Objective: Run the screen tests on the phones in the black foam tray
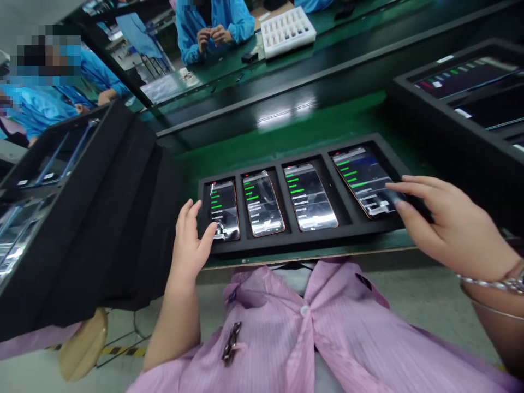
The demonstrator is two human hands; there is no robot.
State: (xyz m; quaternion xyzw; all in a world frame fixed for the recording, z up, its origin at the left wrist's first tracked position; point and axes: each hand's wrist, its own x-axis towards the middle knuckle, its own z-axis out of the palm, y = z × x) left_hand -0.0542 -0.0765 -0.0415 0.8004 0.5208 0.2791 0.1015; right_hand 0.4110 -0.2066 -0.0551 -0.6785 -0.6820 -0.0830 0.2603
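Note:
A black foam tray [266,245] lies on the green bench in front of me, with several lit smartphones in its slots. Green and white lines of text show on their screens. My left hand [190,240] is open at the tray's left end, its thumb over the lower edge of the leftmost smartphone [224,210]. Two more, a second smartphone [262,203] and a third smartphone [310,196], sit in the middle slots. My right hand [454,224] is open by the rightmost smartphone [362,180], which lies at a slant. Its thumb and forefinger are apart near that screen; whether they touch it I cannot tell.
Stacked black foam trays [135,218] with phones stand at the left, and another tray stack [450,120] at the right. Across the bench, a co-worker's hands [213,37] are near a white tray [289,33] of small parts. A wooden stool [84,346] stands lower left.

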